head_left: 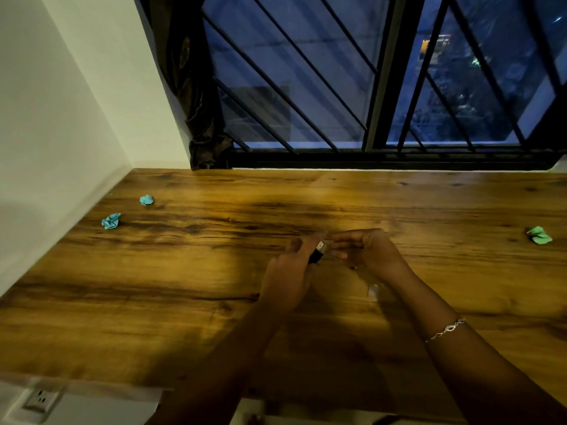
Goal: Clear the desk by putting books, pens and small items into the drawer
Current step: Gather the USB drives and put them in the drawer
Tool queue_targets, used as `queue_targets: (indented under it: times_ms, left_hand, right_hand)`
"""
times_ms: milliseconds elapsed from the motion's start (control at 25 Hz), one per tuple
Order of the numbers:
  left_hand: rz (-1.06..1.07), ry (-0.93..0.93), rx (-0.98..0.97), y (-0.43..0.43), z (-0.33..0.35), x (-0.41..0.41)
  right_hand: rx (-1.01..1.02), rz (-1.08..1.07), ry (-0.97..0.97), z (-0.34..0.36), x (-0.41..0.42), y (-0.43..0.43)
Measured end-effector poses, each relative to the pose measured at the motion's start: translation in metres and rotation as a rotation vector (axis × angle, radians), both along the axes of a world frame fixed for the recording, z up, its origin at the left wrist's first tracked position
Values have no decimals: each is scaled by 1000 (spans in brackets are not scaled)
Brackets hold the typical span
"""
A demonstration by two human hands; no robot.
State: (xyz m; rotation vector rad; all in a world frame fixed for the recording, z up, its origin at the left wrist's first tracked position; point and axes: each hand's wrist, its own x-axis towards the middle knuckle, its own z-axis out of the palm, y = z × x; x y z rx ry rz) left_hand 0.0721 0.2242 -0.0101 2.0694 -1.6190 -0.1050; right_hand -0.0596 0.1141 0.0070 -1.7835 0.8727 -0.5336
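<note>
My left hand (288, 271) grips a small black item with a silver metal end (317, 253), held just above the middle of the wooden desk (184, 286). My right hand (368, 250) is right beside it, fingers curled, fingertips reaching toward the silver end; I cannot tell whether they touch it. A small pale object (372, 291) lies on the desk under my right wrist. Two crumpled blue paper balls (111, 221) (146, 200) lie at the far left. A crumpled green paper ball (539, 234) lies at the far right. No drawer is in view.
A white wall (61, 133) bounds the desk on the left. A barred window (368, 81) runs along the back, with a dark curtain (196, 87) bunched at its left end. A wall socket (41, 400) sits below the desk's front left edge.
</note>
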Motion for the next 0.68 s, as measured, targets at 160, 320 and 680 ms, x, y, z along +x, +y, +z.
queue_targets:
  times_ms: [160,320,680]
  left_hand:
    - [41,190,-108,-2,-5,2]
    - [167,680,-210,-3,-6,-2]
    - [264,1420,-233,-5,-10,2]
  right_hand:
    - [-300,9,283,-4,-29,-21]
    - [-344,122,543,-7,-51,-23]
    - [-481,333,674,-15,-51,0]
